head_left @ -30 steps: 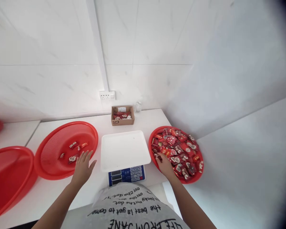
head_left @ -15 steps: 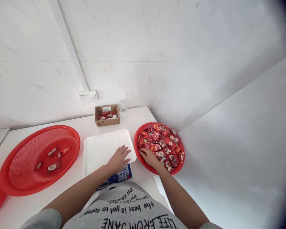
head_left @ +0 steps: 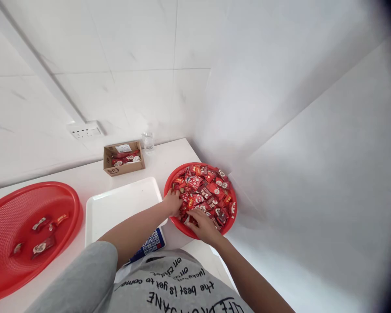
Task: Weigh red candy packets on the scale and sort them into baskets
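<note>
A round red basket (head_left: 233, 217) full of small red wrapped packets (head_left: 211, 189) stands at the table's right end. My left hand (head_left: 173, 201) reaches over the basket's left rim, fingers bent down among the packets; what they touch is hidden. Just to its right, my right hand (head_left: 202, 224) lies over the near part of the pile, with thumb and fingers curved around a packet at the near left. Left of the basket sits a white tray (head_left: 120, 204) on a scale with a blue keypad (head_left: 151, 243), partly covered by my left forearm.
A larger red basket (head_left: 63, 187) with several packets stands at the left. Behind the tray are a cardboard box (head_left: 125, 167) of packets and a clear cup (head_left: 148, 141). Walls border the table's back and right.
My left hand has moved right, from above the tray into the packet basket. My right hand has shifted toward the near side of the pile. The view has turned right.
</note>
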{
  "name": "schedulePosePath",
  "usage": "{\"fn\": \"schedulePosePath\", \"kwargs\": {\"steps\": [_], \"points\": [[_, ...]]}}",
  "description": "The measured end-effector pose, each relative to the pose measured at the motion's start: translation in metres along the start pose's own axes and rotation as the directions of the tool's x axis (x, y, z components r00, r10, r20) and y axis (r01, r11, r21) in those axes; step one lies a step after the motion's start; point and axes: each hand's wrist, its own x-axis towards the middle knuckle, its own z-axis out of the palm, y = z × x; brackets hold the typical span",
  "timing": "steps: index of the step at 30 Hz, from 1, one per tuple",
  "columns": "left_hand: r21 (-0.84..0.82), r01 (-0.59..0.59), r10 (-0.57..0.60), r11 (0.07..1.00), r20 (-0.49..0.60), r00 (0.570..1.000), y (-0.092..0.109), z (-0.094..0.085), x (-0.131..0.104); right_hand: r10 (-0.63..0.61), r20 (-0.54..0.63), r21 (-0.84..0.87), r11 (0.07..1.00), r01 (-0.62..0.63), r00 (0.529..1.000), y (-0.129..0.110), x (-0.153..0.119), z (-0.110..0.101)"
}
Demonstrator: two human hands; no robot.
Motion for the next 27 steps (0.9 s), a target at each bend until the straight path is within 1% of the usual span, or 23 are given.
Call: {"fn": "schedulePosePath", "kwargs": {"steps": [2, 5, 8, 11, 14, 17, 19, 20, 21, 22, 23, 24, 26, 27], "points": [[-0.031, 0.049, -0.049, 0.998, 0.01, 0.999, 0.005, 0.005, 0.006, -0.029, -0.007, -0.032, 0.999, 0.028, 1.0, 0.005, 0.001, 0.006], [-0.086, 0.084, -0.084, 0.993, 0.008, 0.996, 0.009, 0.008, 0.009, -0.012, -0.02, -0.06, 0.998, 0.011, 1.0, 0.008, 0.006, 0.012], [-0.178, 0.098, -0.102, 0.979, -0.016, 0.995, 0.006, 0.005, 0.007, 0.002, -0.035, -0.065, 0.998, -0.005, 0.999, 0.009, 0.01, 0.012], [-0.303, 0.1, -0.129, 0.948, -0.074, 0.989, -0.002, -0.003, 0.002, 0.011, -0.058, -0.029, 0.999, -0.013, 0.998, 0.009, 0.012, 0.01], [-0.448, 0.098, -0.184, 0.888, -0.152, 0.971, -0.008, -0.011, -0.006, 0.028, -0.065, 0.017, 0.999, -0.027, 0.997, 0.011, 0.013, 0.01], [-0.595, 0.089, -0.257, 0.799, -0.204, 0.945, -0.009, -0.017, -0.015, 0.055, -0.098, 0.073, 0.996, -0.048, 0.994, 0.01, 0.014, 0.009], [-0.685, 0.069, -0.292, 0.725, -0.215, 0.932, -0.007, -0.019, -0.024, 0.108, -0.147, 0.165, 0.983, -0.083, 0.983, 0.007, 0.015, 0.007], [-0.717, 0.056, -0.299, 0.695, -0.218, 0.929, -0.005, -0.019, -0.03, 0.144, -0.169, 0.24, 0.965, -0.101, 0.975, 0.003, 0.015, 0.006], [-0.755, 0.04, -0.301, 0.655, -0.211, 0.93, -0.003, -0.019, -0.037, 0.18, -0.181, 0.33, 0.937, -0.113, 0.967, -0.002, 0.016, 0.005], [-0.807, 0.022, -0.296, 0.591, -0.191, 0.936, -0.001, -0.019, -0.044, 0.207, -0.173, 0.425, 0.898, -0.117, 0.963, -0.008, 0.017, 0.003], [-0.868, 0.003, -0.285, 0.496, -0.16, 0.945, 0.001, -0.019, -0.053, 0.22, -0.146, 0.512, 0.851, -0.117, 0.964, -0.015, 0.019, 0.003], [-0.926, -0.014, -0.267, 0.377, -0.123, 0.956, 0.002, -0.018, -0.062, 0.217, -0.102, 0.583, 0.804, -0.118, 0.971, -0.023, 0.02, 0.004], [-0.991, -0.046, -0.239, 0.128, -0.076, 0.968, 0.0, -0.014, -0.081, 0.177, 0.004, 0.664, 0.736, -0.135, 0.984, -0.042, 0.025, 0.01], [-0.997, -0.068, -0.25, 0.043, -0.077, 0.965, -0.003, -0.01, -0.09, 0.154, 0.048, 0.679, 0.72, -0.145, 0.987, -0.051, 0.028, 0.015]]}}
